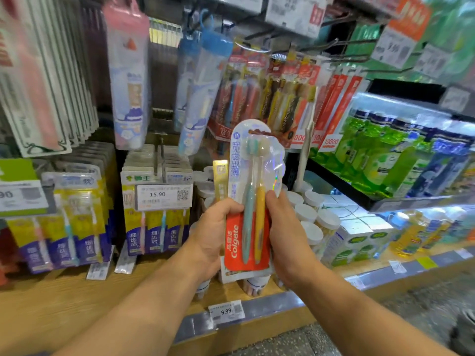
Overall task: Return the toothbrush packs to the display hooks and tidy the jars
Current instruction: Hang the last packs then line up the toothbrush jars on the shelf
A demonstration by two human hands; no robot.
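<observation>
Left hand (218,227) and right hand (288,232) grip the toothbrush pack (250,191) upright by its side edges

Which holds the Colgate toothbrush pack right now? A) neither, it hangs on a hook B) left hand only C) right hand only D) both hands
D: the left hand and right hand each grip a side of the Colgate toothbrush pack, held upright in front of the shelf.

Both forearms are extending forward and upward, converging at centre. The left hand (214,236) and right hand (288,240) are gripping with fingers curled, thumbs pointing up, palms facing each other.
</observation>
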